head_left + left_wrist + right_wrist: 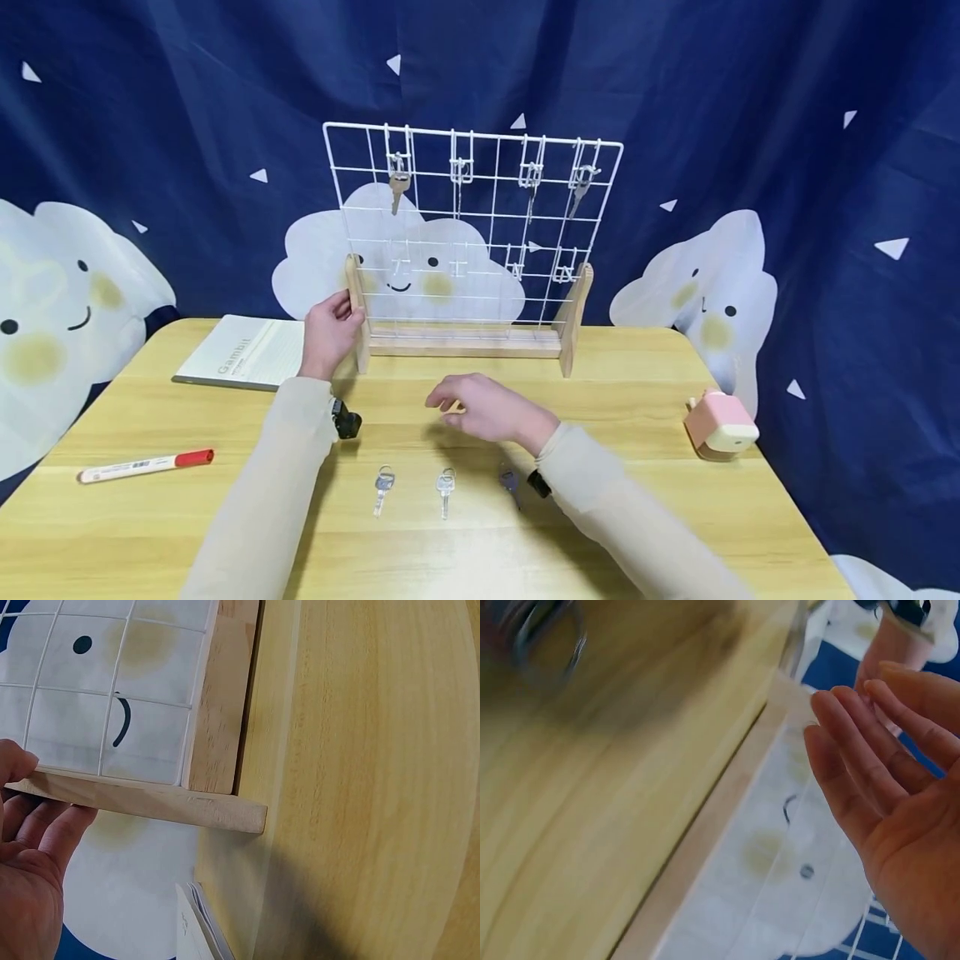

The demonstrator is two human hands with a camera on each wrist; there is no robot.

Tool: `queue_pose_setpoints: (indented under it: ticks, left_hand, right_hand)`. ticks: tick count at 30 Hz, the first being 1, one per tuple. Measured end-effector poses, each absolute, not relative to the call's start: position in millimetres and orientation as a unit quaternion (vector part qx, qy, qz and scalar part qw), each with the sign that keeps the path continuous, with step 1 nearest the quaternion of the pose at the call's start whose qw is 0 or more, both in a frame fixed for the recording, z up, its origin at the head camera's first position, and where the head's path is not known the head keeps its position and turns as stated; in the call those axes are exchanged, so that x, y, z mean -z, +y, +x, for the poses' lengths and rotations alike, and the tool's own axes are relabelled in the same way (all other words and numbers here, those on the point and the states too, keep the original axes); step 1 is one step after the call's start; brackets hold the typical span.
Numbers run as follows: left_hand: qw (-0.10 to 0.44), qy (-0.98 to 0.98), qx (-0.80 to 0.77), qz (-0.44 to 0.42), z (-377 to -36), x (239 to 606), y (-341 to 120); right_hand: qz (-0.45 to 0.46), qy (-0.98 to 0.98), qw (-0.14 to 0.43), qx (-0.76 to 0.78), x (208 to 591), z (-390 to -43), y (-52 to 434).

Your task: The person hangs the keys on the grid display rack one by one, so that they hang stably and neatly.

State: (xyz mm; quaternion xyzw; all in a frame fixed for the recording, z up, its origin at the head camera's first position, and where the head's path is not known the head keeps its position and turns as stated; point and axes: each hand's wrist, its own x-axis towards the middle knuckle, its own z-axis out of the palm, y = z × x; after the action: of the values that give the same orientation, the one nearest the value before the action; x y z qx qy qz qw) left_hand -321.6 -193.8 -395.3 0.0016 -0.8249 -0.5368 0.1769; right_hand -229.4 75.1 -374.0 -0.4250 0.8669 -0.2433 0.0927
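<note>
Lying nearest to me on the table (622, 371) are three separate keys in a row: the left key (383, 482), the middle key (446, 483) and the right key (510, 481), which is in the shadow beside my right wrist. A little beyond, a red-capped marker (146, 468) rests at the left, and a pink and cream box (722, 425) stands at the right. My right hand (491, 407) hovers past the keys, before the rack; its fingers are loose and they grasp nothing. Farther, beside a notebook (240, 350), my left hand (332, 333) pinches the left wooden post (355, 279) of the rack, with the thumb on one side and the fingers on the other. I take the step in hand to be steadying this rack. To do it well, I should grip firmly but press downward rather than sideways, because the frame looks light and could tip or slide. Above the base bar (465, 343), the wire grid (497, 137) carries lower hooks (564, 273), on which I see no key, and upper hooks (461, 169) with four hanging keys (400, 183); a gentle hold should prevent these from swinging. Farthest is the blue curtain (465, 50).
</note>
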Motion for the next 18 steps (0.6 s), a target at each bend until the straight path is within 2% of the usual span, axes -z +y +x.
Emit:
queue_pose_setpoints:
  ticks: [18]
  left_hand:
    - [0.176,-0.826,0.536,0.005,-322,396,-193]
  right_hand:
    - [-0.448,0.859,0.158,0.190,400,-215,20]
